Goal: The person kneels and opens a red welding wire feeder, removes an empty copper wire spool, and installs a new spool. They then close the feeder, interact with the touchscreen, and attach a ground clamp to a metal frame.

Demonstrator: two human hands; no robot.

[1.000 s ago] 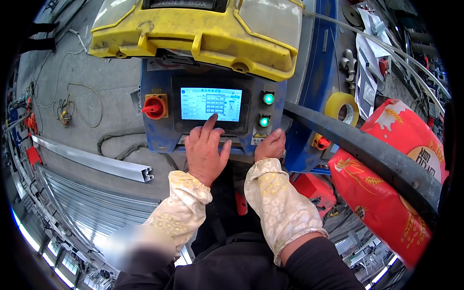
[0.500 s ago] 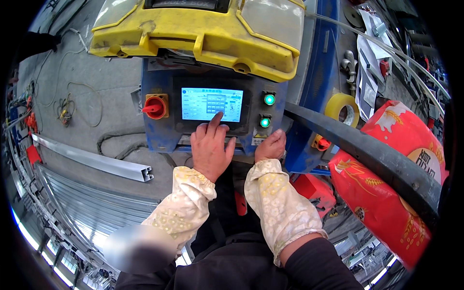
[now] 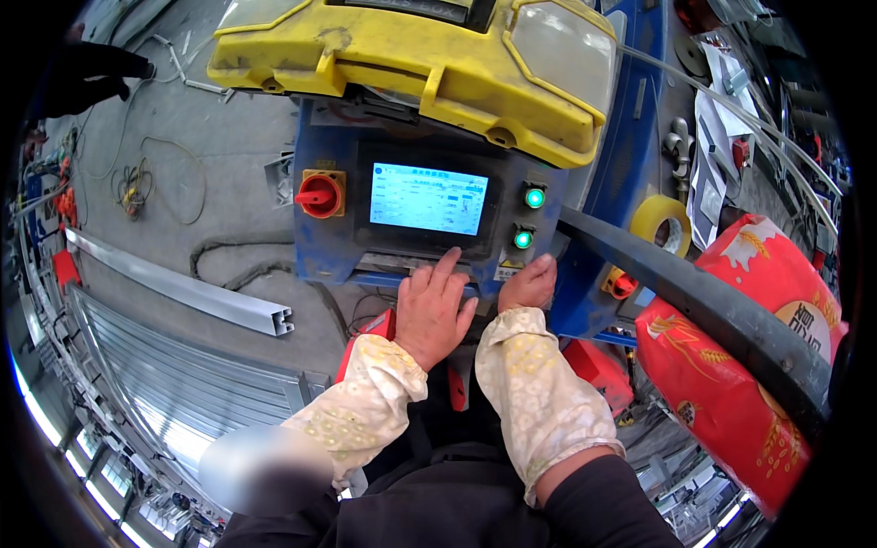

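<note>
In front of me is a blue control box (image 3: 320,251) with a lit touchscreen (image 3: 425,201) in a black frame. My left hand (image 3: 434,315) is just below the screen, fingers stretched out and slightly apart, holding nothing; its index fingertip is near the frame's lower edge. My right hand (image 3: 528,285) is closed at the box's lower right corner. Its curled fingers hide whatever they may hold. A red rotary switch (image 3: 319,196) sits left of the screen, and two green lit buttons (image 3: 533,197) are on its right, one above the other.
A yellow toolbox with clear lids (image 3: 384,64) lies atop the box. A black bar (image 3: 685,279) runs across a red bag (image 3: 744,365) at right, near a yellow tape roll (image 3: 660,224). Metal profiles (image 3: 178,283) and a cable (image 3: 142,183) lie on the floor at left.
My left index finger has come off the screen, and the hand has drawn back below it. A keypad window on the screen has closed. My right hand stays by the corner; the view has shifted.
</note>
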